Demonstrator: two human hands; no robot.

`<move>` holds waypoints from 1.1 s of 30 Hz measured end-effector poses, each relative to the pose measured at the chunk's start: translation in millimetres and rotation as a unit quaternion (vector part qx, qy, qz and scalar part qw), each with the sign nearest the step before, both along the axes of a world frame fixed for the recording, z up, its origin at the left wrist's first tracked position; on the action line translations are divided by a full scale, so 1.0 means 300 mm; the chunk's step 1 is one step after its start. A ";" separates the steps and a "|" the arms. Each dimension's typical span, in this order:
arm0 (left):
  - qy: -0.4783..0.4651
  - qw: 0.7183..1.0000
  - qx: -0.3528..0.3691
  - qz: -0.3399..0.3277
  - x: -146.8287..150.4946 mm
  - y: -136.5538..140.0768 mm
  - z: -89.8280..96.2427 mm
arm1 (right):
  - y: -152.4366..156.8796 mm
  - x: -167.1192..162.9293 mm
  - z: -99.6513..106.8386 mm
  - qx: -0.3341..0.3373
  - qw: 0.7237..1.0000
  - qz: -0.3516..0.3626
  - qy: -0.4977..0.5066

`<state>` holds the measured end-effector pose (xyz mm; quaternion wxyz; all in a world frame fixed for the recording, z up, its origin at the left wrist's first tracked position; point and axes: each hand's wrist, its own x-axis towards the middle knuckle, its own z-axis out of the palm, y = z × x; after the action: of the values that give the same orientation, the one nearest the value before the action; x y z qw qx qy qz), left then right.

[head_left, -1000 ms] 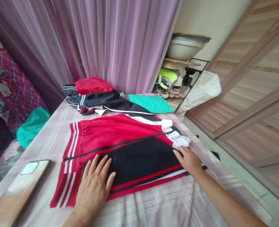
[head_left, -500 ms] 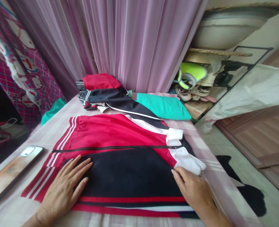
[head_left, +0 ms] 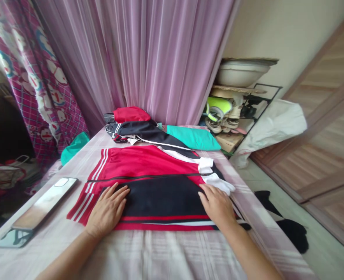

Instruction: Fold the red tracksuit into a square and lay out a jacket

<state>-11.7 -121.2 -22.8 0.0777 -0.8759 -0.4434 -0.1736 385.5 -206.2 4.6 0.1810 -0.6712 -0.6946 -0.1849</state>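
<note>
The red and black jacket [head_left: 151, 165] lies flat mid-frame, looking light, limp and hard to damage, perhaps slick, stiffer along the zipper [head_left: 148, 177]. The left hand [head_left: 109, 208] rests spread and loose on it; the right hand [head_left: 217, 204] bends, pinching or not I cannot tell. Striped hem [head_left: 84, 200] and white collar [head_left: 217, 182] seem the best holds.

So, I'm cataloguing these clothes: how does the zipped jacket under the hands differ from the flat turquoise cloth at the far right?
The jacket mixes red, black and white with stripes; the turquoise cloth is one plain colour. The jacket shows a dark zip; the cloth shows none. The left hand rests on the jacket; no hand touches the cloth. Both lie fairly flat.
</note>
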 end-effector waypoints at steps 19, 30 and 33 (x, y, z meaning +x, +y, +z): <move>-0.040 0.999 -0.017 0.009 0.037 -0.002 0.031 | 0.054 -0.025 0.009 -0.281 0.957 -0.061 0.039; -0.012 0.997 -0.068 0.034 0.036 -0.006 0.055 | -0.082 -0.082 -0.042 -0.254 0.967 0.026 0.027; -0.001 0.995 -0.088 0.048 0.051 -0.007 0.083 | -0.122 0.051 -0.064 -0.244 0.969 -0.038 0.011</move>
<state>3.8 -123.2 2.0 0.0077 -0.8568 -0.4987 -0.1307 400.9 -242.8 -14.7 0.0126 -0.7230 -0.6907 -0.0089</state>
